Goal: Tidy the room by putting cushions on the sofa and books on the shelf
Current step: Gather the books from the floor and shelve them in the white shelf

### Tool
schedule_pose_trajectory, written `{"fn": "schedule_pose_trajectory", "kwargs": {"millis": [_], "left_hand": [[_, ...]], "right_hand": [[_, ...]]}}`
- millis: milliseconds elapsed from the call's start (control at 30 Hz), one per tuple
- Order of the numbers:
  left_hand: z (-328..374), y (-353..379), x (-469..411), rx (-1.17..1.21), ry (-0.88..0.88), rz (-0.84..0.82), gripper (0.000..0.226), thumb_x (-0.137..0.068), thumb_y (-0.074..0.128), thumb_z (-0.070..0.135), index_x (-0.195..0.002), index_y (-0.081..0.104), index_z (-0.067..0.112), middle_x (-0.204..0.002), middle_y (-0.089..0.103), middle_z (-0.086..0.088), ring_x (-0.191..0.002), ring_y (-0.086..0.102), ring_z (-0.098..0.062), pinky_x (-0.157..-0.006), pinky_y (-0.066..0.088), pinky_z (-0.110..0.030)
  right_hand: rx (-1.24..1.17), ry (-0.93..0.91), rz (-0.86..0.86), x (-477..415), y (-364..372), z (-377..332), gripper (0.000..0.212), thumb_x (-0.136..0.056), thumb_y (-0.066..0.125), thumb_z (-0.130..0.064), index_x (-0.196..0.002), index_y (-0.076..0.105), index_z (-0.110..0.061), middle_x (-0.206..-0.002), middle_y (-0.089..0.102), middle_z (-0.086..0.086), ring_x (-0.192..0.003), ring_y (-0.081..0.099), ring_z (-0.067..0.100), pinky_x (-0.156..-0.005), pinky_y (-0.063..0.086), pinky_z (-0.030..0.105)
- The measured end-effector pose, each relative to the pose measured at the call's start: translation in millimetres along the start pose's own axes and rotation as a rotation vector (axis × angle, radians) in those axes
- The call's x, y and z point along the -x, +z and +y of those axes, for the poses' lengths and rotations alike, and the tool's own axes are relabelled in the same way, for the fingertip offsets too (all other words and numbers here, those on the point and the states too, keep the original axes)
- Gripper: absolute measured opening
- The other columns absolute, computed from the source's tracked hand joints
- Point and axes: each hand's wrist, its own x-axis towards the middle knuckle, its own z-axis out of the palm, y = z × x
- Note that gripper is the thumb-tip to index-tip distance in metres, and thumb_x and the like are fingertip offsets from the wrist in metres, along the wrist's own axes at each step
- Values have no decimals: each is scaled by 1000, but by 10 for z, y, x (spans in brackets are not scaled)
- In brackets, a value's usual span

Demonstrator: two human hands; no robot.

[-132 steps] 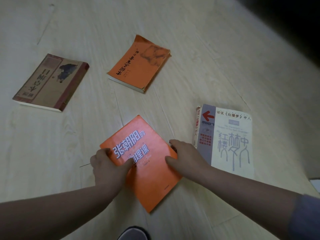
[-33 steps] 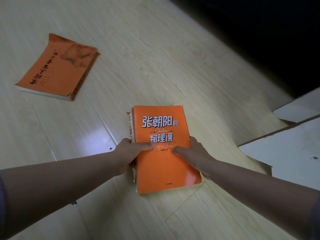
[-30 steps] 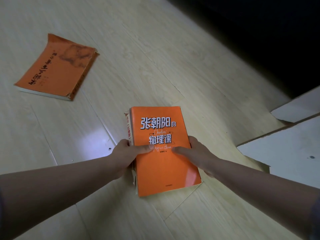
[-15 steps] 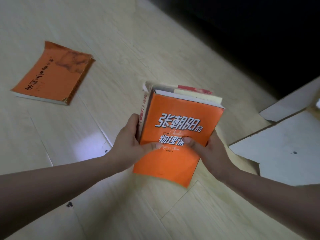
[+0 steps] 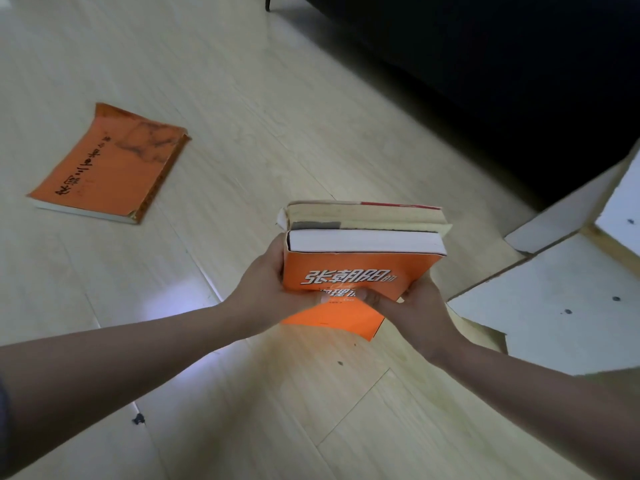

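I hold a stack of two books above the floor, tilted with the top edges toward the camera. The bright orange book (image 5: 349,271) with white characters is in front, and a thicker yellowed book (image 5: 363,216) sits behind it. My left hand (image 5: 266,289) grips the stack's left side with the thumb on the orange cover. My right hand (image 5: 412,306) grips the right side, thumb also on the cover. Another orange book (image 5: 107,164) lies flat on the floor at the left.
The pale wooden floor (image 5: 242,98) spreads around. A dark sofa (image 5: 485,64) with a leg fills the upper right. White shelf boards (image 5: 554,306) with wooden edges stand at the right.
Both hands lifted the two stacked books off the floor and tilted them up, so their page edges now face the camera. The view shifted slightly toward the sofa.
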Motion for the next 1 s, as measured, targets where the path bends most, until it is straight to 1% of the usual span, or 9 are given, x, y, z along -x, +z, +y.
{"fn": "schedule_pose_trajectory", "kwargs": {"millis": [100,167,300,433,500,633,767,867,1000], "left_hand": [[-31,16,-13,7,-14,13,70,-62,88,20,-122,53,30,-99,68,19,-90,62,8,-71,50,-11],[-39,20,-11,-2,-21,4,69,-61,89,22,-121,56,30,-98,69,18,-90,63,7,-69,49,-8],[13,4,4,-1,-5,21,65,-58,90,21,-115,61,30,-94,68,28,-88,62,10,-68,46,-5],[111,-29,75,10,2,32,58,-57,91,19,-103,60,36,-91,67,32,-84,63,10,-64,46,-5],[174,-61,145,21,9,28,61,-55,92,26,-107,61,33,-95,69,27,-85,65,6,-62,49,-7],[490,-131,253,-1,65,-18,73,-47,84,54,-113,57,40,-99,68,29,-84,68,3,-60,52,-12],[944,-25,279,-4,131,-61,67,-50,88,51,-108,55,44,-98,67,31,-84,68,5,-61,50,-12],[1331,135,306,23,190,-82,64,-49,84,48,-106,56,43,-98,67,30,-85,67,5,-60,51,-12],[1812,431,288,52,252,-147,63,-52,85,47,-109,60,41,-99,69,26,-89,68,1,-70,53,-21]], "right_hand": [[-1,6,16,-12,12,30,78,-60,82,-44,-126,49,-20,-110,69,-12,-99,64,1,-77,51,17],[3,24,10,-13,16,68,75,-62,82,-41,-126,50,-20,-110,69,-12,-99,65,2,-76,52,17],[28,46,-12,-4,-17,96,61,-74,82,-29,-126,52,-19,-111,68,-13,-99,65,1,-76,51,17],[34,18,-32,57,-60,13,59,-75,77,-35,-127,52,-23,-113,67,-15,-100,64,1,-82,50,22],[-13,22,-63,141,-83,-32,62,-73,75,-39,-128,49,-27,-116,66,-15,-104,64,4,-87,53,28],[-107,1,-61,370,-169,-195,63,-77,76,-41,-131,43,-34,-123,65,-15,-109,65,10,-91,55,37],[-165,-51,56,565,-443,-418,59,-75,72,-37,-128,47,-32,-120,66,-15,-106,65,8,-91,56,37],[-200,-108,145,735,-747,-562,53,-76,70,-40,-124,49,-35,-116,67,-18,-105,65,6,-85,56,30],[-270,-165,327,974,-1181,-698,46,-73,72,-39,-116,58,-31,-105,71,-19,-93,68,1,-70,53,13]]}}
